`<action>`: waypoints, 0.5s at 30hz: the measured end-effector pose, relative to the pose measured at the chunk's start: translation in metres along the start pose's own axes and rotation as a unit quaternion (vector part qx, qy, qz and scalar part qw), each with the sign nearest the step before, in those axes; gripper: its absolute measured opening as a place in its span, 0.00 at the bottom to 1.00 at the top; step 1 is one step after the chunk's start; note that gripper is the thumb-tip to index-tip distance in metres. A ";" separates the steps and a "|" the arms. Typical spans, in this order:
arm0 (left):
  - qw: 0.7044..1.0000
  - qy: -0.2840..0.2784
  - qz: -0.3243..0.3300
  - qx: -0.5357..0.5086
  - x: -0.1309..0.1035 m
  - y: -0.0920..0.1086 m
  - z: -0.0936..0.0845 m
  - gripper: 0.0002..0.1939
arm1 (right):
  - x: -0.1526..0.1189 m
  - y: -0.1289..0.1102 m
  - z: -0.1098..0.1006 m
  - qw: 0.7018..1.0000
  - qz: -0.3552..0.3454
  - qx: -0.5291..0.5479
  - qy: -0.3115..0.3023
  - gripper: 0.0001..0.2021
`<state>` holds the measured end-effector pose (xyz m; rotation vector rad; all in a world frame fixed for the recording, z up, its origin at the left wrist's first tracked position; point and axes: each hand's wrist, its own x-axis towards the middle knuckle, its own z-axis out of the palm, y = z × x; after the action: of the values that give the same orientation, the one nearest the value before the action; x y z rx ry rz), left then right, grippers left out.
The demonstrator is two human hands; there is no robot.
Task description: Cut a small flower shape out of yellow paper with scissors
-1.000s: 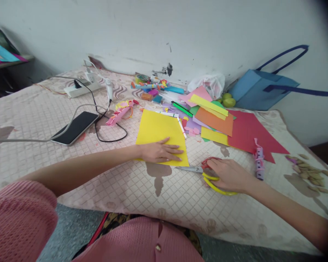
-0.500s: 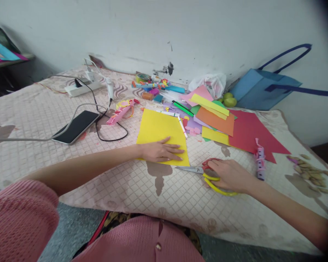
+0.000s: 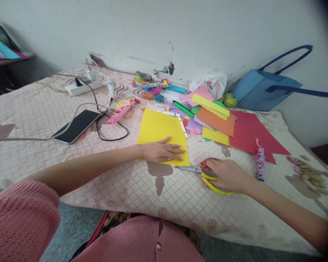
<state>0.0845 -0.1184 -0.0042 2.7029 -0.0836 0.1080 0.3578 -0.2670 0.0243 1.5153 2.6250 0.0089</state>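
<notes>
A yellow sheet of paper (image 3: pixel 161 127) lies flat on the patterned tablecloth. Flat on its lower part rests my left hand (image 3: pixel 162 150), palm down with the fingers spread. To the right of the sheet, my right hand (image 3: pixel 224 174) has its fingers around the handles of a pair of scissors (image 3: pixel 191 169) with red and yellow handles. The blades point left, just below the sheet's lower right corner, and look closed.
Behind the sheet are coloured papers (image 3: pixel 217 122), a green marker (image 3: pixel 183 108) and white markers. A red sheet (image 3: pixel 255 133), a purple tube (image 3: pixel 260 163) and a blue bag (image 3: pixel 265 89) are at right. At left are a phone (image 3: pixel 77 126), cables and a power strip (image 3: pixel 84 87).
My right hand and the scissors have shifted slightly to the left. My left hand and the yellow sheet stay where they were.
</notes>
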 end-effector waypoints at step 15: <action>1.000 -0.002 -0.009 0.018 0.010 0.001 0.005 0.23 | -0.003 0.000 0.002 0.999 0.022 -0.035 -0.008 0.17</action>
<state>0.0947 -0.1220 -0.0073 2.7398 -0.0594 0.1010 0.3598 -0.2695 0.0229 1.5418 2.5507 0.0909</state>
